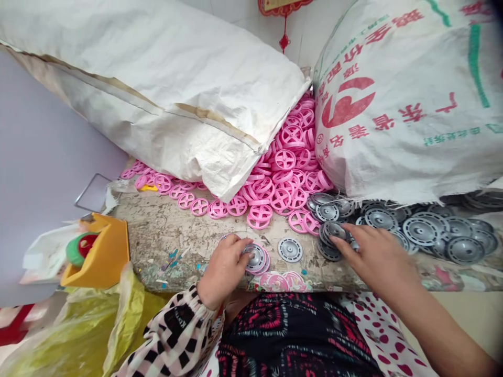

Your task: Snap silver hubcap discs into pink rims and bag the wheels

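My left hand (pixel 226 269) is closed at the edge of a small stack, its fingertips on a grey slotted disc (pixel 257 256) that lies over pink rings. Part of another disc shows behind its knuckles. My right hand (pixel 383 256) pinches a grey disc (pixel 333 230) between thumb and fingers, above a few more stacked grey discs. Between the hands a single grey disc (pixel 290 250) lies flat on the worn tabletop (pixel 151 225). Close to the front edge are flat pink printed rounds (pixel 274 283).
Pink spoked wheels (pixel 283 180) spill from a white sack (pixel 157 68) at the back. A printed sack (pixel 408 115) rests behind piled grey discs (pixel 424 230) on the right. An orange tape dispenser (pixel 106 251) and yellow plastic bag (pixel 90 324) sit left.
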The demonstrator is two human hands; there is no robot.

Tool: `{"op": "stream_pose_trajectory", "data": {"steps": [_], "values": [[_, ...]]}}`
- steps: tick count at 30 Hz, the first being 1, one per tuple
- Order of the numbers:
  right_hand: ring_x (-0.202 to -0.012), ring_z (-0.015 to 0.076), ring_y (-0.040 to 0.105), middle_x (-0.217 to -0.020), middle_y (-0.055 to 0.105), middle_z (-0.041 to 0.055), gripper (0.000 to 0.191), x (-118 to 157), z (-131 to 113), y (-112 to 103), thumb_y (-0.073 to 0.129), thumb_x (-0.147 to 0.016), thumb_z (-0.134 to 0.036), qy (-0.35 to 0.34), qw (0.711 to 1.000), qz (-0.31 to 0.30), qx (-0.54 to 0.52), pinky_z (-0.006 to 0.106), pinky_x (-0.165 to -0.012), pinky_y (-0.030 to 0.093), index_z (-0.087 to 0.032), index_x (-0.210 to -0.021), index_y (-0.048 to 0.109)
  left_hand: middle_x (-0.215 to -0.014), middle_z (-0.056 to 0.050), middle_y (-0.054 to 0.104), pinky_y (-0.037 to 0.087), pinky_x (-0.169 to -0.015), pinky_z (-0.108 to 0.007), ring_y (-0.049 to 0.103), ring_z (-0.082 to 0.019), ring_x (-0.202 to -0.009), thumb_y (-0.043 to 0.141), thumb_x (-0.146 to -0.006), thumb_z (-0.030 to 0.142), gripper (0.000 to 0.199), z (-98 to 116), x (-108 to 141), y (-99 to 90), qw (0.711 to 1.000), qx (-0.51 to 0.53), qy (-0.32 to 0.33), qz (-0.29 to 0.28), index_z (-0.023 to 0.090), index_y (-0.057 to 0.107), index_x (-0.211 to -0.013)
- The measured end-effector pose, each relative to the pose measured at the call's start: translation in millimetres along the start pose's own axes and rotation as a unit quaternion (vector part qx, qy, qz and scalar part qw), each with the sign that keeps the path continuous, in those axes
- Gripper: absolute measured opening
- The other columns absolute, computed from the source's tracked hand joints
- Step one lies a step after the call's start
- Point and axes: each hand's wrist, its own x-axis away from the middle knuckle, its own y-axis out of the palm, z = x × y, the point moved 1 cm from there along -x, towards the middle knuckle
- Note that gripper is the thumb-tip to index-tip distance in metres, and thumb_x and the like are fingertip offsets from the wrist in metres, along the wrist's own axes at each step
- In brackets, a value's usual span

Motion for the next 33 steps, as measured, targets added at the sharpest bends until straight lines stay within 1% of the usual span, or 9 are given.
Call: {"op": "stream_pose_trajectory", "data": {"steps": [5, 9, 15, 20, 23, 25, 28, 30, 33], "values": [[-0.089, 0.0270, 0.061, -0.098, 0.072, 0.0118, 0.038, -0.2, -4.6, 9.3, 0.040, -0.096, -0.034, -0.040, 0.999, -0.009, 0.016, 0.040, -0.081, 0.043, -0.012, -0.110, 0.067, -0.095, -0.008, 0.058, 0.045, -0.083, -0.036, 0.055, -0.022, -0.092, 0.054, -0.087, 0.023, 0.027, 7.7, -15.5, -2.6, 0.996, -0.065, 0.033, 0.049, 0.017, 0.066, -0.111], [-0.084, 0.0251, 0.060, -0.090, 0.072, 0.0111, 0.034, 3.0, 0.4, 11.1, 0.038, -0.096, -0.029, -0.041, 0.998, 0.037, 0.023, 0.038, -0.076, 0.042, -0.013, -0.105, 0.067, -0.095, -0.010, 0.058, 0.043, -0.082, -0.037, 0.053, -0.024, -0.093, 0.048, -0.089, 0.020, 0.029, 18.3, -43.2, -3.1, 0.980, -0.168, 0.064, 0.090, 0.020, 0.066, -0.112], [-0.074, 0.0233, 0.058, -0.076, 0.068, 0.0095, 0.030, 3.7, 7.8, 3.0, 0.040, -0.096, -0.025, -0.001, 0.990, 0.122, 0.068, 0.034, -0.069, 0.040, -0.014, -0.094, 0.068, -0.091, -0.013, 0.057, 0.041, -0.079, -0.041, 0.050, -0.027, -0.089, 0.046, -0.088, 0.016, 0.022, 24.6, -73.1, -0.3, 0.957, -0.267, 0.093, 0.066, 0.017, 0.068, -0.091], [-0.076, 0.0221, 0.062, -0.086, 0.069, 0.0104, 0.032, 0.4, 6.8, -10.5, 0.039, -0.097, -0.032, 0.082, 0.975, 0.184, -0.096, 0.033, -0.067, 0.044, -0.016, -0.104, 0.065, -0.092, -0.010, 0.058, 0.041, -0.086, -0.040, 0.051, -0.024, -0.094, 0.051, -0.086, 0.017, 0.014, 22.7, -71.8, -3.9, 0.986, -0.104, 0.104, 0.081, 0.017, 0.064, -0.083], [-0.065, 0.0175, 0.062, -0.087, 0.067, 0.0062, 0.030, -7.2, -7.2, -15.4, 0.047, -0.093, -0.040, 0.149, 0.913, 0.146, -0.350, 0.032, -0.062, 0.048, -0.021, -0.109, 0.062, -0.090, -0.005, 0.060, 0.042, -0.084, -0.035, 0.054, -0.019, -0.089, 0.057, -0.083, 0.017, 0.005, 25.9, -63.2, -5.7, 0.985, 0.133, 0.062, 0.091, 0.017, 0.061, -0.081], [-0.057, 0.0146, 0.060, -0.082, 0.065, 0.0025, 0.032, -13.9, -23.8, -14.8, 0.055, -0.087, -0.044, 0.177, 0.841, 0.091, -0.503, 0.029, -0.055, 0.049, -0.022, -0.109, 0.061, -0.082, -0.002, 0.059, 0.043, -0.077, -0.030, 0.054, -0.014, -0.079, 0.062, -0.080, 0.022, 0.006, 30.8, -55.7, -3.8, 0.943, 0.327, -0.001, 0.060, 0.016, 0.059, -0.079], [-0.056, 0.0134, 0.059, -0.080, 0.064, 0.0008, 0.035, -21.4, -53.4, -10.8, 0.063, -0.081, -0.044, 0.168, 0.754, 0.030, -0.635, 0.027, -0.051, 0.049, -0.021, -0.108, 0.059, -0.074, 0.002, 0.057, 0.046, -0.072, -0.026, 0.055, -0.010, -0.069, 0.072, -0.073, 0.028, 0.020, 41.1, -43.3, 2.5, 0.820, 0.564, -0.096, -0.011, 0.016, 0.057, -0.077], [-0.057, 0.0131, 0.059, -0.082, 0.065, 0.0010, 0.032, -22.2, -70.9, -8.3, 0.063, -0.082, -0.041, 0.151, 0.740, 0.019, -0.655, 0.027, -0.052, 0.049, -0.022, -0.108, 0.059, -0.075, 0.002, 0.059, 0.048, -0.075, -0.028, 0.059, -0.011, -0.072, 0.077, -0.069, 0.030, 0.027, 48.2, -35.7, 6.9, 0.742, 0.655, -0.134, -0.044, 0.016, 0.056, -0.079], [-0.069, 0.0151, 0.059, -0.085, 0.063, 0.0026, 0.021, -18.0, -88.2, -7.7, 0.059, -0.086, -0.035, 0.088, 0.789, 0.052, -0.606, 0.030, -0.062, 0.051, -0.022, -0.102, 0.061, -0.085, 0.000, 0.065, 0.050, -0.078, -0.030, 0.063, -0.012, -0.077, 0.079, -0.068, 0.028, 0.033, 55.9, -27.9, 12.4, 0.684, 0.711, -0.152, -0.055, 0.018, 0.057, -0.090]]}}
